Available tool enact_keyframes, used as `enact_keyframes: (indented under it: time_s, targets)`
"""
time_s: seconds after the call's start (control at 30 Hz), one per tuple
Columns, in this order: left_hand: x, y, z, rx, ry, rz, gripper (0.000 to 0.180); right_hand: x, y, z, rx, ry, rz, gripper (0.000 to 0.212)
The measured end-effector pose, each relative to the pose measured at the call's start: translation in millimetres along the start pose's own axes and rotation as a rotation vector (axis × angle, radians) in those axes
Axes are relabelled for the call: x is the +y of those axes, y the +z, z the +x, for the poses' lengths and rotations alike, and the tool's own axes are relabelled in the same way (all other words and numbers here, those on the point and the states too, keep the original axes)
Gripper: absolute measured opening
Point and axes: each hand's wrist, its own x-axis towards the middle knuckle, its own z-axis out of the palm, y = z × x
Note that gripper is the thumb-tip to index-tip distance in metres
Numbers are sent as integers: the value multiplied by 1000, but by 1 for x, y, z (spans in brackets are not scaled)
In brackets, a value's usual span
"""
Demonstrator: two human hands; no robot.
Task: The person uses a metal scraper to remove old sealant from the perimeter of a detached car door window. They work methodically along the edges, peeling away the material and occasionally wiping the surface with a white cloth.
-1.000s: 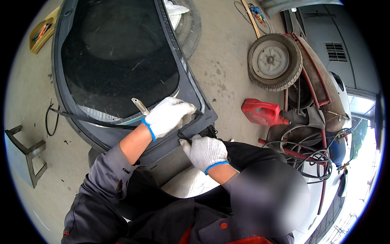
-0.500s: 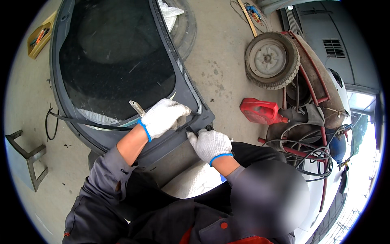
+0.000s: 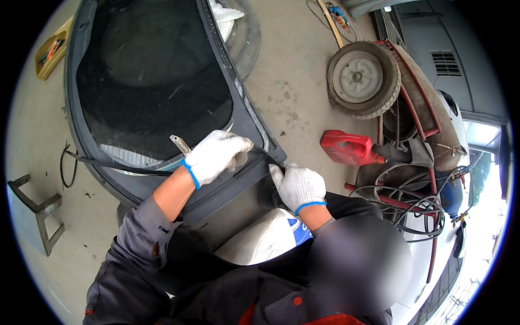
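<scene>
"What's new on your feed?"
"Over the last second I see the right hand (image 3: 301, 188) shift rightward along the lower edge of the grey vehicle tailgate (image 3: 211, 197), out to its corner near the centre of the frame. A blue patch (image 3: 299, 232) on the white sack (image 3: 252, 241), lower centre, now shows."
"And the left hand (image 3: 219, 157)?"
"Barely moved. Its fingers curl around a slim metallic tool (image 3: 179, 144) that juts toward the upper left, over the tailgate's dark glass (image 3: 157, 81)."
"The right fingers?"
"Thumb and forefinger sit close together by the corner. I can't tell whether they pinch anything."
"So what does that mean for the work?"
"My read: the right hand is busy at the corner, the left near the tailgate's right edge. The tailgate itself fills the upper left."
</scene>
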Motion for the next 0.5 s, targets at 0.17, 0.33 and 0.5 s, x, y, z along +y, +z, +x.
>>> enact_keyframes:
  time_s: [0.17,0.33,0.5]
  targets:
    - [4,2,-1,32,13,-10,35,-31,3,-38,-49,-172,47,55]
    - [4,1,0,12,16,24,34,-47,24,-38,-39,-293,46,54]
    - [4,3,0,35,1,4,31,-46,24,-35,-124,-236,70,55]
